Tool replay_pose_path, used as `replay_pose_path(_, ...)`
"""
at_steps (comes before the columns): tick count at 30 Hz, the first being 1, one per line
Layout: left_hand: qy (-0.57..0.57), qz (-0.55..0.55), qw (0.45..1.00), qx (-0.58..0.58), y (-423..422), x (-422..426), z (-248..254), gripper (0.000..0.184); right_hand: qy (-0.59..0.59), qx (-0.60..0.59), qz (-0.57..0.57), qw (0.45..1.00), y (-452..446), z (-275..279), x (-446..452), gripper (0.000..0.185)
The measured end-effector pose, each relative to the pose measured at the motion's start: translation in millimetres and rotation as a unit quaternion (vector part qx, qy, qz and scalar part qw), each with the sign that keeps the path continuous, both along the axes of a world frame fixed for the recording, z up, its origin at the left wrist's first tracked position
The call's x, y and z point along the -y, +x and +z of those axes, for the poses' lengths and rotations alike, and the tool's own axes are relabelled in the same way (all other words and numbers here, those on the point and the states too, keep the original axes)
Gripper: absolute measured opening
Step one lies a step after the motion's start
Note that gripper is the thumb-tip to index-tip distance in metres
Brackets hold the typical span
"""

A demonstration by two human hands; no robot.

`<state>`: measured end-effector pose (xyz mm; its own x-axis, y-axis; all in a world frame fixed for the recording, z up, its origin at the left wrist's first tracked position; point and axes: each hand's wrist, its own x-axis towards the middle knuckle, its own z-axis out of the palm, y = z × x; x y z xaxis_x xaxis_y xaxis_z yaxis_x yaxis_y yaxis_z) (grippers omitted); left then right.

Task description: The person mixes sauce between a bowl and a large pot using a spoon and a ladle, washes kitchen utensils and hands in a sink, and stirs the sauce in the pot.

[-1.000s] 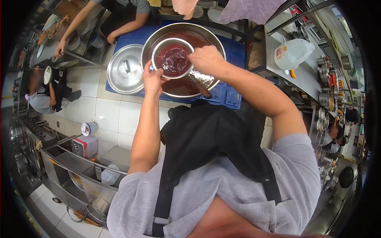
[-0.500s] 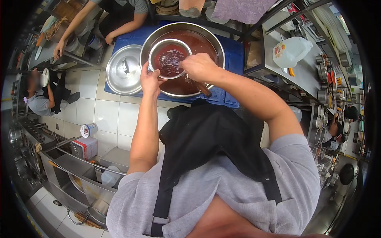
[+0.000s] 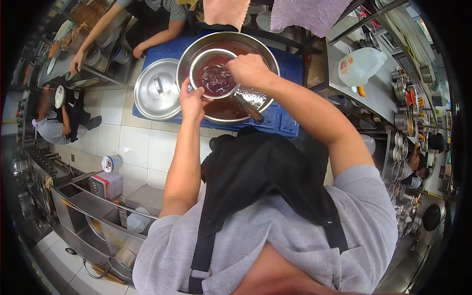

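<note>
A small steel bowl of dark red liquid is held over a wide steel pot of red liquid. My left hand grips the bowl's lower left rim, thumb on top. My right hand is closed at the bowl's right edge; what its fingers hold is hidden. The liquid in the bowl is swirled and rippled. A brown wooden handle leans over the pot's near rim, below my right hand. To the left, a round metal lid lies on the blue surface.
A co-worker's arm rests near the blue surface's upper left. Another person stands at far left holding a plate. Cloths hang above the pot. A plastic jug stands on the right shelf. A steel sink unit is lower left.
The view has shifted slightly. The liquid in the bowl has changed its swirl, and my right hand has moved a little along the bowl's right side.
</note>
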<state>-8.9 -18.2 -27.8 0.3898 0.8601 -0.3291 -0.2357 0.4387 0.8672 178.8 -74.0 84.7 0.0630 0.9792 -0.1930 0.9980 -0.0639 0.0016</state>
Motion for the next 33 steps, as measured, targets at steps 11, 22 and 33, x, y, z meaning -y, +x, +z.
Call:
replay_pose_path(11,0.011,0.012,1.0,-0.013,-7.5,3.4,3.6,0.063,-0.028,0.013,0.075,0.997,-15.1,24.0,26.4,0.016)
replay_pose_path(22,0.01,0.019,1.0,-0.001,-4.8,3.2,12.1,0.061,0.135,-0.014,0.053,0.989,-9.7,-12.8,15.4,0.017)
replay_pose_path(33,-0.011,0.035,0.999,0.004,-16.7,8.2,10.8,0.064,-0.005,-0.009,0.066,0.998,5.6,12.3,19.7,0.018)
